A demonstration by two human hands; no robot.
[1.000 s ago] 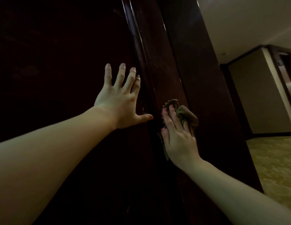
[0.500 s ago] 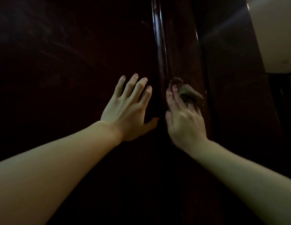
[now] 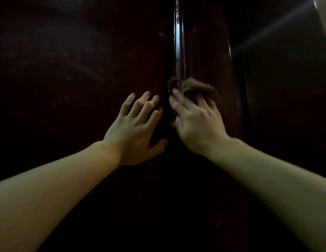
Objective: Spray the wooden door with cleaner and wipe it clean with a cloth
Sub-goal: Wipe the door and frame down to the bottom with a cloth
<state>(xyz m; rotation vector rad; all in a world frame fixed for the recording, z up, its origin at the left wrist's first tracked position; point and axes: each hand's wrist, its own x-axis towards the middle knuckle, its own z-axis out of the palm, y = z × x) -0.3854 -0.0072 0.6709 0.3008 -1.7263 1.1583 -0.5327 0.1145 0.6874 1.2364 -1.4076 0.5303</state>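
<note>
Gripping is confined to the right hand (image 3: 196,122), whose fingers curl over a bunched brown cloth (image 3: 193,89) and press it against the glossy raised moulding (image 3: 179,51) running up the wooden door (image 3: 76,70); the cloth's scalloped edge shows above the fingertips and a little of it below the palm. Opposite, the left hand (image 3: 135,131) holds nothing: it lies flat on the dark panel just beside the moulding, fingers straight and slightly spread, thumb out toward the right hand, apparently as a brace. No cleaner bottle is in view from the head camera, and lighting is too poor to say whether the surface is wet, though faint streaks show on the upper left panel. Judged as the wiping stage, the stroke would be best done with steady pressure along the moulding's length, the cloth folded into the groove on either side, overlapping each pass, and the bracing hand kept off areas already wiped.
</note>
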